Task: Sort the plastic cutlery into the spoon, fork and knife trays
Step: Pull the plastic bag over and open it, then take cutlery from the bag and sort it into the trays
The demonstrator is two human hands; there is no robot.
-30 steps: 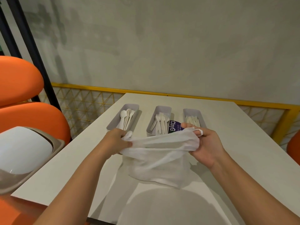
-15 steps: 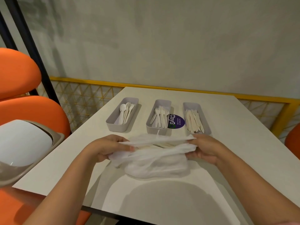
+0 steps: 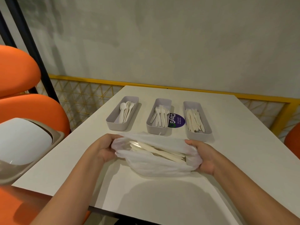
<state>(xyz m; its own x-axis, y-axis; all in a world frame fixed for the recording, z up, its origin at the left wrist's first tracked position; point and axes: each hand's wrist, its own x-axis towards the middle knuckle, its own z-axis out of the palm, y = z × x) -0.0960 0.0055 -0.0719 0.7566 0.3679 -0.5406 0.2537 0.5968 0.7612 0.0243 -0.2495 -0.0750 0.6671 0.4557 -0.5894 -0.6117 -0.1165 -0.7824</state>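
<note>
A white plastic bag [image 3: 155, 166] lies on the white table [image 3: 243, 159], its mouth pulled wide. Several pieces of white plastic cutlery [image 3: 160, 151] show inside it. My left hand [image 3: 103, 148] grips the bag's left edge and my right hand [image 3: 204, 156] grips its right edge. Behind the bag stand three grey trays: the spoon tray [image 3: 113, 120] on the left, the fork tray [image 3: 150, 125] in the middle, the knife tray [image 3: 206, 133] on the right, each holding several pieces.
A purple round sticker [image 3: 177, 121] sits on the table between the fork and knife trays. An orange seat [image 3: 24, 108] and a grey bin with a white swing lid [image 3: 22, 143] stand to the left. A yellow rail [image 3: 178, 90] runs behind the table.
The bag has come down from mid-air onto the table. Both hands have drawn its mouth apart, so the cutlery inside now shows.
</note>
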